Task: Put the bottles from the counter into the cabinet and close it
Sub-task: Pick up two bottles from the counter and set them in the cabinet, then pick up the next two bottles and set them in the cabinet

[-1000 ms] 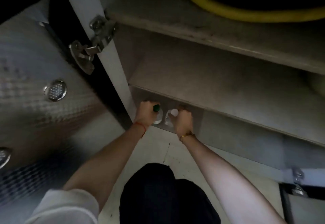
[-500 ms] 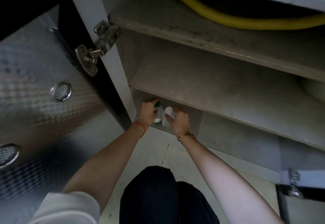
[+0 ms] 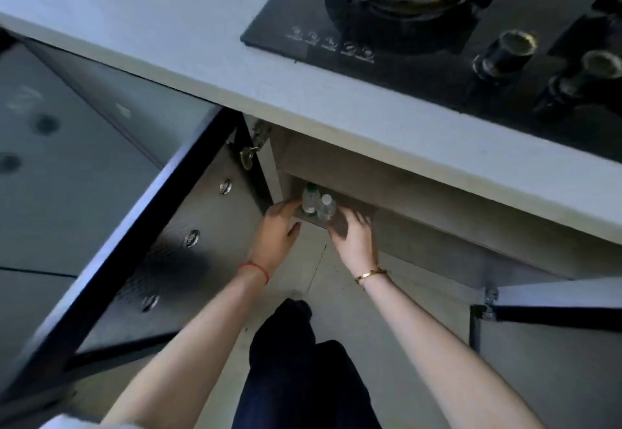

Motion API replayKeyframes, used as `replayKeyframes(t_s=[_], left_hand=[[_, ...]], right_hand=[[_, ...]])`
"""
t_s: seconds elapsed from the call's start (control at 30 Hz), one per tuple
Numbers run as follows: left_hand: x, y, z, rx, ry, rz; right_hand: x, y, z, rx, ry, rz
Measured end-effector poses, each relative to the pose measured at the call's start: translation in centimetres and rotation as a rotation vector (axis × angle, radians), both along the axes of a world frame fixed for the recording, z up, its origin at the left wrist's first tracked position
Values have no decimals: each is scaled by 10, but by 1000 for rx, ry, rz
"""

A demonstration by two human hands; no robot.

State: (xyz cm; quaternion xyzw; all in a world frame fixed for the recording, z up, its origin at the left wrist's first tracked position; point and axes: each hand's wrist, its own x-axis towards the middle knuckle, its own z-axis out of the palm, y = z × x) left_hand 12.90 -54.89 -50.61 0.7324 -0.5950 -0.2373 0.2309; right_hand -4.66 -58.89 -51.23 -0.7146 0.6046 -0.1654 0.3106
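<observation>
Two clear plastic bottles stand side by side on the cabinet's bottom shelf [image 3: 356,208], at its left front corner. The left bottle [image 3: 310,198] has a green cap, the right bottle [image 3: 325,206] a white cap. My left hand [image 3: 277,231] is just left of and below the green-capped bottle, fingers spread, fingertips near it. My right hand [image 3: 351,235] is just right of and below the white-capped bottle, fingers spread, holding nothing. The left cabinet door [image 3: 161,253] stands wide open beside my left arm.
A pale countertop [image 3: 336,105] overhangs the cabinet, with a black gas hob [image 3: 404,14] and its knobs at the upper right. A second door [image 3: 555,297] stands open at the right. My dark-trousered legs [image 3: 303,371] are below, over a light floor.
Both hands have let go of the bottles and pulled back a little, fingers now spread. My view has risen and pulled away, so the countertop and hob now show.
</observation>
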Motion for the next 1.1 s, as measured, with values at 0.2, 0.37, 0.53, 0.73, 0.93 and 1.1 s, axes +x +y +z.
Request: replayKeyframes(t_s=[0.2,0.37,0.53,0.73,0.93,1.1], left_hand=[[-13,81,150,-66,-191,13],[-15,144,258,-113,-232,60],[-11,203,337,-181,-251,127],[5,259,386,-184,-264,268],[40,289,413,-199,-264,350],[84,290,429,-187,-287,420]], right_hand=[[-29,55,144,-6,21,65],[-49,94,250,-87,35,129],[-57,128,328,-202,24,197],[-40,160,383,-284,-28,277],[2,176,415,-299,-75,356],[51,169,435,-307,-127,389]])
